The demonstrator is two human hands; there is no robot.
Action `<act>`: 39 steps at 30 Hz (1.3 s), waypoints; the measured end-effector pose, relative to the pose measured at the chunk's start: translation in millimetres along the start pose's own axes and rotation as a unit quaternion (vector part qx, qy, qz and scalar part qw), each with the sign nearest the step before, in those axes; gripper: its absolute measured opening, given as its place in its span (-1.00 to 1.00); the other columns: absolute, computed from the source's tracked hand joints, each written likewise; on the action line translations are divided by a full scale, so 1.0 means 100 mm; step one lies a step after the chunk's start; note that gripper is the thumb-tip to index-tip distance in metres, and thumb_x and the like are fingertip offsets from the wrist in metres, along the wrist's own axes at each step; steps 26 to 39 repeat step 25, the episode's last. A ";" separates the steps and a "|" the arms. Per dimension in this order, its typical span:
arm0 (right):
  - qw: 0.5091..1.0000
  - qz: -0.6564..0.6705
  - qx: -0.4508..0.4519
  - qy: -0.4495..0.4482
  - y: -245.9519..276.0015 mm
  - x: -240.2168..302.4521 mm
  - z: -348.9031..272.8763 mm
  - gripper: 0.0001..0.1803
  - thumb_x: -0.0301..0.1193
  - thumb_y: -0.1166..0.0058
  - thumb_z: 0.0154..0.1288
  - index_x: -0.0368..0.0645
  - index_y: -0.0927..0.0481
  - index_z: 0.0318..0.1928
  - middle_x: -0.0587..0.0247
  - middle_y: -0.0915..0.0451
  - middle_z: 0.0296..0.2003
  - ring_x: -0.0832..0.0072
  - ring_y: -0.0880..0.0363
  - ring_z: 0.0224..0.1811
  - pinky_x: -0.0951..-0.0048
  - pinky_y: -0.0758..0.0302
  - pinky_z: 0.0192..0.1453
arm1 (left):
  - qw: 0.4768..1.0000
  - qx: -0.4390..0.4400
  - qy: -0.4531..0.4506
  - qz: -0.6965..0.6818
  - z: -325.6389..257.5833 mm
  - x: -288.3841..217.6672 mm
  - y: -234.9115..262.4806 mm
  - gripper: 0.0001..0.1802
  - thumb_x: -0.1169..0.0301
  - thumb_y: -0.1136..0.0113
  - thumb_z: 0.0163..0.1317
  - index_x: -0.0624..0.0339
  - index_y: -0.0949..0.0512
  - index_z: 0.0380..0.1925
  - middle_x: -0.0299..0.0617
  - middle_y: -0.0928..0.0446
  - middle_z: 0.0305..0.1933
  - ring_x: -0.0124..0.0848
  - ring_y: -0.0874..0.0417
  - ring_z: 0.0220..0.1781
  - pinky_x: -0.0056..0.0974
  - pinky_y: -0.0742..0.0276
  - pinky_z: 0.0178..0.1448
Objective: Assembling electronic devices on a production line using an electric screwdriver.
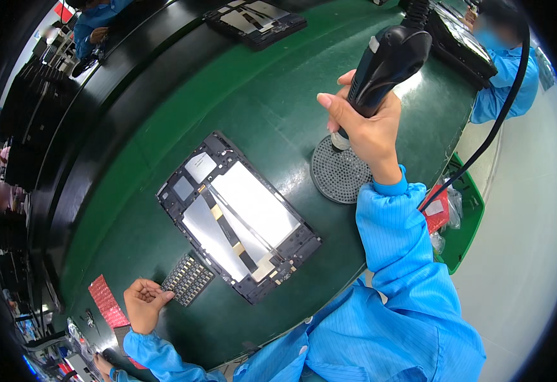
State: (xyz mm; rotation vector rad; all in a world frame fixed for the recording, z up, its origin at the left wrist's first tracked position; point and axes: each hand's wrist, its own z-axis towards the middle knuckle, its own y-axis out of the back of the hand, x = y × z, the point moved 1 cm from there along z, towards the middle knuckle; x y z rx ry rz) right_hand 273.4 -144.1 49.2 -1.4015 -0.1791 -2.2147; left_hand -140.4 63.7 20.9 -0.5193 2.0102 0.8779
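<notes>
My right hand (371, 127) is closed around a black electric screwdriver (387, 67), held upright. Its lower end stands over a round grey tray (323, 169) full of small holes; whether the tip touches the tray is hidden. Near the front edge, my left hand (143, 302) pinches the corner of a dark sheet (189, 279) bearing rows of small light pieces. Between the hands lies an opened tablet-like device (272, 197), inner side up, with silver plates and a dark flat ribbon cable (223, 224) across its middle. Neither hand touches this device.
Another opened device (256, 22) rests at the far edge. Black trays (460, 48) are stacked at the far right, beside a person (514, 70) in blue. A green bin (463, 239) holds bags. Red strip (105, 299) lies left. A black cable (511, 102) hangs right.
</notes>
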 end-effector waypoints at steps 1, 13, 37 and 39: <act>1.000 -0.001 -0.003 -0.003 0.00 0.00 0.00 -0.68 -0.60 -0.30 0.03 -0.31 -0.42 -0.23 0.32 -0.52 -0.63 0.66 -0.45 -0.69 0.64 -0.37 -0.64 | 1.000 -0.003 -0.006 -0.007 0.00 0.01 0.02 -0.72 0.74 -0.35 -0.12 0.33 -0.48 -0.39 -0.29 -0.50 -0.51 -0.60 -0.51 -0.47 -0.55 -0.47 -0.35; 1.000 -0.023 -0.009 -0.006 -0.04 0.02 -0.04 -0.68 -0.60 -0.29 0.03 -0.31 -0.44 -0.21 0.33 -0.53 -0.60 0.65 -0.46 -0.67 0.62 -0.35 -0.62 | 0.993 -0.072 -0.054 0.073 -0.06 0.06 -0.02 -0.82 0.68 -0.35 -0.07 0.42 -0.63 -0.39 -0.25 -0.59 -0.50 -0.58 -0.53 -0.49 -0.51 -0.45 -0.37; 0.994 0.088 0.035 0.058 -0.26 0.43 -0.20 -0.57 -0.65 -0.18 0.08 -0.38 -0.37 -0.01 0.24 -0.46 -0.57 0.50 -0.45 -0.64 0.45 -0.42 -0.49 | 0.974 -0.098 -0.183 0.090 -0.15 -0.49 -0.44 -0.86 0.49 -0.34 0.01 0.28 -0.66 -0.39 -0.08 -0.63 -0.47 -0.31 -0.65 -0.43 -0.35 -0.52 -0.28; 0.994 0.088 0.035 0.058 -0.26 0.43 -0.20 -0.57 -0.65 -0.18 0.08 -0.38 -0.37 -0.01 0.24 -0.46 -0.57 0.50 -0.45 -0.64 0.45 -0.42 -0.49 | 0.974 -0.098 -0.183 0.090 -0.15 -0.49 -0.44 -0.86 0.49 -0.34 0.01 0.28 -0.66 -0.39 -0.08 -0.63 -0.47 -0.31 -0.65 -0.43 -0.35 -0.52 -0.28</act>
